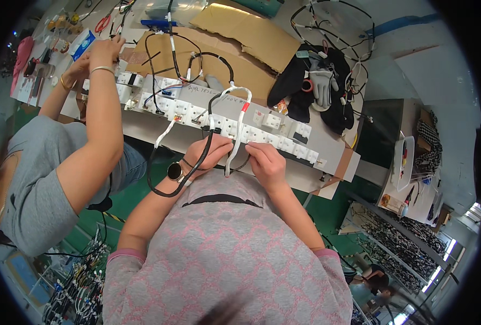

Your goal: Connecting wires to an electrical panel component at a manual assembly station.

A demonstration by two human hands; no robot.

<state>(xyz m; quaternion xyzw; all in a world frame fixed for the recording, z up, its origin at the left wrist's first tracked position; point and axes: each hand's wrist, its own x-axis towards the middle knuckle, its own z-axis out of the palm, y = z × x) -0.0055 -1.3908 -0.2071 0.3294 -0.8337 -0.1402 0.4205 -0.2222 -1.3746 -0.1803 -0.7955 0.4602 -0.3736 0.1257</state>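
A wiring harness (211,105) of black cables with white-wrapped stretches lies over a row of white connector holders (259,135) along the bench's near edge. One white-wrapped branch (239,127) with a red band hangs down between my hands. My left hand (210,151), just left of that branch, is closed with its fingertips near the holders. On the other side my right hand (267,162) pinches a thin dark cable (244,164). This cable seems to pass behind the white branch to my left hand, whose fingertips are partly hidden. A black cable loop (152,181) hangs across my left wrist.
At left a co-worker's hands (105,54) work at the same bench. Brown cardboard (246,33) lies behind the holders. Grey gloves (321,89) rest on black cloth at the back right, near coiled cables (373,40). A side table with a white tray (403,162) stands at right.
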